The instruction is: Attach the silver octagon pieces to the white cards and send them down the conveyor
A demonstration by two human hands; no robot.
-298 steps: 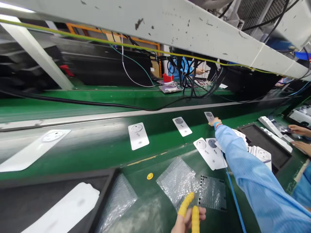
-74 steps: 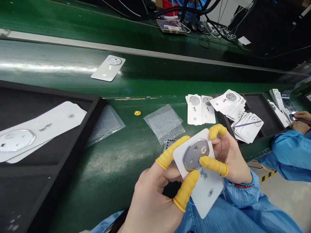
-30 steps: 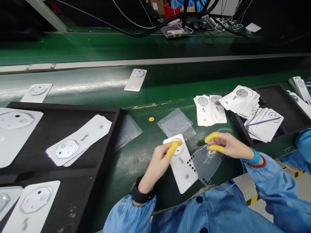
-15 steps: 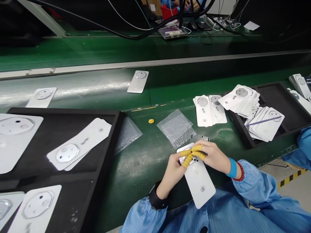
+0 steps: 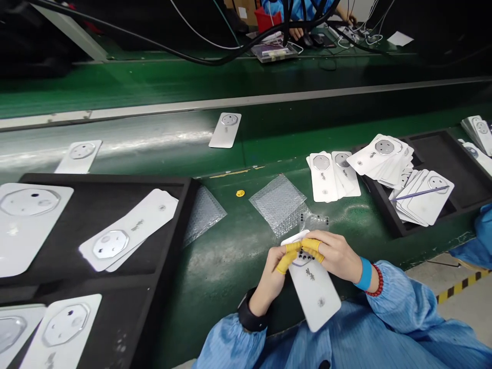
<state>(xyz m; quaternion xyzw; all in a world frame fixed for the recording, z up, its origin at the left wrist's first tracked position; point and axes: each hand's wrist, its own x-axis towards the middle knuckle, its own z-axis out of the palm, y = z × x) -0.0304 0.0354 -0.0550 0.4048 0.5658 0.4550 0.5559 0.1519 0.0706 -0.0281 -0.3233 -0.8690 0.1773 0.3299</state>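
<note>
My left hand and my right hand, both with yellow finger cots, meet at the upper end of a long white card and pinch it. The card has a round metal-looking disc, mostly hidden under my fingers. A clear sheet of film with black dots runs from under my right fingertips toward the bubble wrap. More black dots show between my fingers. The card's lower end hangs free over my lap.
Black foam trays hold white cards at left and right. Bubble wrap sheets and card stacks lie on the green bench. Further cards rest on the belt. A co-worker's sleeve shows at right.
My fingers have shifted slightly on the card's upper end, and more of the black dots now show. The card has stayed nearly in place. The whole view has drifted slightly.
</note>
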